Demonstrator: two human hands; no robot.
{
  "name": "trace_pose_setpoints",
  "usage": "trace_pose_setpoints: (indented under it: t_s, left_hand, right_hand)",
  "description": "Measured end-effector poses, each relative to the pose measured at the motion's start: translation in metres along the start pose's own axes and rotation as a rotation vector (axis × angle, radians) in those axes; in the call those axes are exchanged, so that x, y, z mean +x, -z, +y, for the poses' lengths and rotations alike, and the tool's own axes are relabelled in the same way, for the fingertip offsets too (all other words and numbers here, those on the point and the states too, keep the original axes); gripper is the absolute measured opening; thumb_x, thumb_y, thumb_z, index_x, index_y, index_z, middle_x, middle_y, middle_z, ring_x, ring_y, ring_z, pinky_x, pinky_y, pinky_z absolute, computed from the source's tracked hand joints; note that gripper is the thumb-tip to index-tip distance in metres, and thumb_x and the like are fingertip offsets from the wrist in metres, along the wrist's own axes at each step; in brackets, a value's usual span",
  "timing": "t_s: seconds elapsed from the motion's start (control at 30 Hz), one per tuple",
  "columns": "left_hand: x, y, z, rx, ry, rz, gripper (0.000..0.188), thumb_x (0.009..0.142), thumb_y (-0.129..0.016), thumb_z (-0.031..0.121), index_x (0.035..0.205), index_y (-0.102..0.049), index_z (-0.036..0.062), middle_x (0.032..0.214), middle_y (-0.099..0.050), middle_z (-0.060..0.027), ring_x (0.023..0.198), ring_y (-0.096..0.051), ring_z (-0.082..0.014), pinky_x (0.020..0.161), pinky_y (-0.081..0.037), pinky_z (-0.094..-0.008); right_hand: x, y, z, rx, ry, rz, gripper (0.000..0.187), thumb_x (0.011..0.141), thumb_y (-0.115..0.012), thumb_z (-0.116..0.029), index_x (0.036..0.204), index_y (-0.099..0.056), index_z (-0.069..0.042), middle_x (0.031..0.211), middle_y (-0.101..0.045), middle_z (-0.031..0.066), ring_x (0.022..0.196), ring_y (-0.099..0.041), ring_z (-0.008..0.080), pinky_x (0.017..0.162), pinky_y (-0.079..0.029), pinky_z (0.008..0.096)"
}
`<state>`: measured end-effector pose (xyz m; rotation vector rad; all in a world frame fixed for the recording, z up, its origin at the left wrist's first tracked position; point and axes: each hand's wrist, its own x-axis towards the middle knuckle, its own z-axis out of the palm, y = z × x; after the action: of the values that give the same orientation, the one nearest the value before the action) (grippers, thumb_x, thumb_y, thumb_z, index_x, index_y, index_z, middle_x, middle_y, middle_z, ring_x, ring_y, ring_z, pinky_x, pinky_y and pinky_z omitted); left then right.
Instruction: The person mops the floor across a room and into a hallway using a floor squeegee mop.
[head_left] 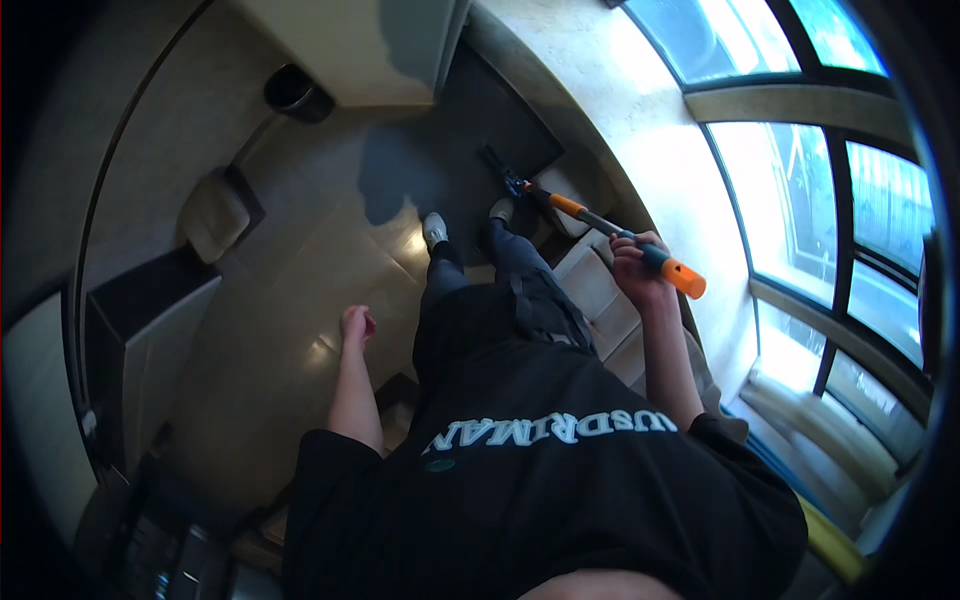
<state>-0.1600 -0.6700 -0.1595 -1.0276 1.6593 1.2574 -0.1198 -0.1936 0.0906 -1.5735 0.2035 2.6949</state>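
My right hand is wrapped round the grip of a long pole tool. The pole is grey with an orange end cap, a dark green grip and an orange collar lower down. Its narrow dark head reaches down near the floor, just beyond my right shoe; its exact kind is too dim to tell. At my left side hangs my left hand, fingers curled in with nothing visible in them. It touches nothing and is well apart from the pole.
Cushioned seating runs along my right, below a wide ledge and tall windows. A dark mat lies ahead on the tiled floor. To the left are a padded stool, a dark-topped cabinet and a black bin.
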Motion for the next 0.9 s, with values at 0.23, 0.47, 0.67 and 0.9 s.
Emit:
trace_pose_setpoints:
  t_s: [0.23,0.47,0.67,0.9]
  left_hand:
    - [-0.025,-0.008,-0.017,-0.474,-0.142,0.309,0.007,0.067,-0.050,0.013,0.071,-0.046,0.0093,0.047,-0.044,-0.0032,0.037,-0.044,-0.0139,0.036,-0.040,-0.0266]
    - [-0.053,-0.063,-0.080,-0.404,-0.019,0.194,0.014,0.067,-0.052,0.013,0.077,-0.048,0.0055,0.049,-0.045,-0.0047,0.040,-0.047,-0.0152,0.037,-0.041,-0.0275]
    - [-0.074,-0.131,-0.119,-0.434,0.035,0.254,0.019,0.067,-0.052,0.013,0.082,-0.050,0.0025,0.054,-0.049,-0.0073,0.044,-0.049,-0.0166,0.042,-0.043,-0.0281]
    - [-0.021,-0.124,-0.203,-0.141,-0.585,0.176,0.018,0.070,-0.048,0.019,0.078,-0.051,0.0036,0.056,-0.050,-0.0076,0.047,-0.049,-0.0130,0.041,-0.038,-0.0248]
  right_hand:
    - [0.019,-0.013,0.008,-0.259,-0.227,-0.010,0.019,0.068,-0.046,-0.008,0.081,-0.040,0.004,0.059,-0.043,0.0030,0.047,-0.043,0.0097,0.043,-0.035,0.0185]
    - [0.025,-0.045,-0.057,-0.155,-0.380,-0.104,0.017,0.071,-0.044,-0.008,0.082,-0.037,0.002,0.059,-0.039,0.0028,0.048,-0.042,0.0098,0.043,-0.035,0.0197]
    - [0.035,-0.066,-0.092,-0.102,-0.307,-0.082,0.011,0.072,-0.043,-0.007,0.076,-0.034,0.000,0.061,-0.038,0.0033,0.048,-0.043,0.0101,0.043,-0.035,0.0192]
    - [0.033,-0.077,-0.093,-0.046,-0.268,-0.125,0.011,0.074,-0.040,-0.006,0.069,-0.031,-0.001,0.060,-0.034,0.0040,0.048,-0.041,0.0110,0.041,-0.032,0.0210]
